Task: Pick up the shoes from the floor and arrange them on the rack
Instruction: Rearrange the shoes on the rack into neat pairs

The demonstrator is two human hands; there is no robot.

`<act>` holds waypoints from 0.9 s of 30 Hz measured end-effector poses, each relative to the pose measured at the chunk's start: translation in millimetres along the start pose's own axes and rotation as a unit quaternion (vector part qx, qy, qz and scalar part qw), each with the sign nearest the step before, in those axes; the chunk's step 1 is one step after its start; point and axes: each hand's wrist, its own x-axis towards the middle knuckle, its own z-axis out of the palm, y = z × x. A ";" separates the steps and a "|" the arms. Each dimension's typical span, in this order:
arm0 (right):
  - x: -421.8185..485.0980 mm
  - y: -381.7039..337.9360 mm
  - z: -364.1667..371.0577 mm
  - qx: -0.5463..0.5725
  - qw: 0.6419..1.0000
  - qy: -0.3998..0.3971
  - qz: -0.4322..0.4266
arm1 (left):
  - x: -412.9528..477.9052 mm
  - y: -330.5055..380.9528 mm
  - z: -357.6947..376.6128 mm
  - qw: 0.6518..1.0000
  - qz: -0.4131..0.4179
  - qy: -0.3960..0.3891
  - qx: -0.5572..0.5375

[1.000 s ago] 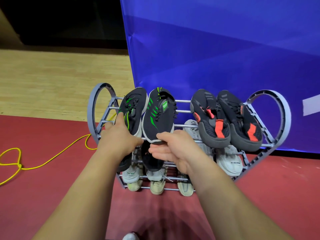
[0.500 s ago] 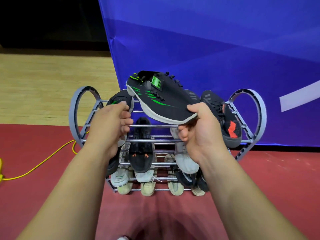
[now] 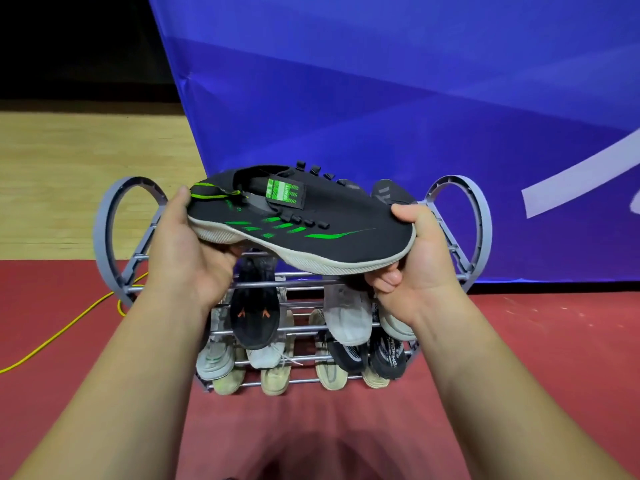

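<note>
Two hands (image 3: 187,258) (image 3: 420,268) grip one shoe (image 3: 332,216)

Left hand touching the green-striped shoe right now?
Touching. The head view shows the left hand gripping the heel end of the green-striped shoe, thumb on the collar and fingers under the sole. The right hand grips the toe.

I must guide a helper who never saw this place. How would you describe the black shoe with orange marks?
A grey rack stands before the blue banner. On its middle bars, left of centre, one shoe points toe down. It alone is black with two small orange marks; the shoes beside it are pale.
</note>
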 end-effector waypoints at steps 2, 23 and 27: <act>-0.8 -8.3 1.4 -0.024 0.999 0.027 -0.034 | 2.3 -1.3 -0.3 1.000 0.015 0.012 0.005; 36.0 27.7 67.1 -0.196 0.958 0.050 -0.202 | -38.8 -20.7 -18.8 0.851 -0.146 -0.249 0.439; 34.5 48.0 70.0 -0.441 0.885 0.027 -0.149 | -32.9 -23.8 -23.6 0.859 -0.141 -0.214 0.442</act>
